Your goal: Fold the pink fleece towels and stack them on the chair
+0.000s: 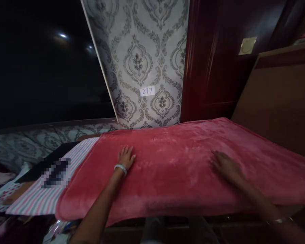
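Observation:
A plush pinkish-red blanket lies spread over a long surface in front of me, its near edge hanging down a little. My left hand rests palm down on its left half, fingers spread, with a light bracelet at the wrist. On the right half is my right hand, slightly blurred, its fingers stretched out over the fabric. Neither hand grips anything that I can see. From under the blanket's left side a striped cloth in white, pink and grey sticks out.
A large dark screen stands at the back left. Behind the blanket, patterned wallpaper carries a paper label reading 277. A dark red wooden panel and a big cardboard piece are at the right. A pixelated patch covers part of the striped cloth.

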Demonstrator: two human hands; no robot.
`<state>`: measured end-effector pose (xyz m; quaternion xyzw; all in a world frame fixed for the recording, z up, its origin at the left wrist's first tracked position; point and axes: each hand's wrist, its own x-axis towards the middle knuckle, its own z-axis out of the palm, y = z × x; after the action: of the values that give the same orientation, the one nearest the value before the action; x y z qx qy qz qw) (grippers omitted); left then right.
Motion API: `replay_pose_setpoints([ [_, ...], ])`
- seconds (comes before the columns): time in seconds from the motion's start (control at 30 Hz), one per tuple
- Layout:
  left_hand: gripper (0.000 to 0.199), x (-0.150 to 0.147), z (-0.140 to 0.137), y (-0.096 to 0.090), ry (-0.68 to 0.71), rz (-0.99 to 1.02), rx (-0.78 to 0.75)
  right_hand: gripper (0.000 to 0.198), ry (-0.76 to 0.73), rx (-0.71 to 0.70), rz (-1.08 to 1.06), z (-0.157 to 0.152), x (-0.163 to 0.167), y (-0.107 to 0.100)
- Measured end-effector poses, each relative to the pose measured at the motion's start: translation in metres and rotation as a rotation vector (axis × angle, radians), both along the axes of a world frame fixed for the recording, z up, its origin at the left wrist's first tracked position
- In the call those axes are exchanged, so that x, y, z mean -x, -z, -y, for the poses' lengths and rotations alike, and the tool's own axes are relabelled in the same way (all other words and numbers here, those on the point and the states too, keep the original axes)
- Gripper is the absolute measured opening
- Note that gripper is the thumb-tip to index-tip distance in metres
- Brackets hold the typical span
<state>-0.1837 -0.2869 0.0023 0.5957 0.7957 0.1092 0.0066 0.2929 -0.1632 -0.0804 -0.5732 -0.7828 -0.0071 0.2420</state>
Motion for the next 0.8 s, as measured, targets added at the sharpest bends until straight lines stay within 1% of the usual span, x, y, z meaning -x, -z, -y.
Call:
replay_pose_setpoints([
  [0.07,0.057,0.013,-0.004,0.005,-0.072,-0.055,0.069,0.052,-0.155,-0.050,-0.097,-0.012,0.043,-0.012],
  [0.13,0.057,0.020,-0.006,0.015,-0.101,-0.095,0.113,0.050,-0.297,-0.059,-0.163,-0.023,0.091,-0.024],
  [0.17,0.057,0.023,-0.007,0.020,-0.103,-0.097,0.109,0.049,-0.363,-0.049,-0.183,-0.028,0.114,-0.030],
  [0.27,0.056,0.038,-0.009,0.030,-0.048,-0.002,0.043,0.043,-0.504,0.018,-0.216,-0.044,0.167,-0.039],
  [0.33,0.051,0.056,-0.009,0.030,0.008,0.092,-0.002,0.040,-0.534,0.056,-0.233,-0.055,0.186,-0.037],
  [0.4,0.043,0.077,-0.010,0.026,0.049,0.139,-0.040,0.039,-0.535,0.067,-0.247,-0.063,0.195,-0.027],
  [0.47,0.037,0.098,-0.014,0.021,0.059,0.158,-0.074,0.037,-0.537,0.046,-0.268,-0.068,0.197,-0.012],
  [0.53,0.032,0.115,-0.022,0.018,0.052,0.176,-0.110,0.034,-0.551,0.015,-0.309,-0.071,0.197,0.003],
  [0.6,0.030,0.127,-0.034,0.017,0.041,0.191,-0.137,0.034,-0.554,0.004,-0.349,-0.072,0.196,0.013],
  [0.7,0.030,0.136,-0.048,0.023,0.049,0.219,-0.150,0.034,-0.543,0.015,-0.363,-0.072,0.195,0.017],
  [0.8,0.027,0.142,-0.049,0.031,0.069,0.252,-0.169,0.029,-0.528,0.036,-0.338,-0.070,0.194,0.009],
])
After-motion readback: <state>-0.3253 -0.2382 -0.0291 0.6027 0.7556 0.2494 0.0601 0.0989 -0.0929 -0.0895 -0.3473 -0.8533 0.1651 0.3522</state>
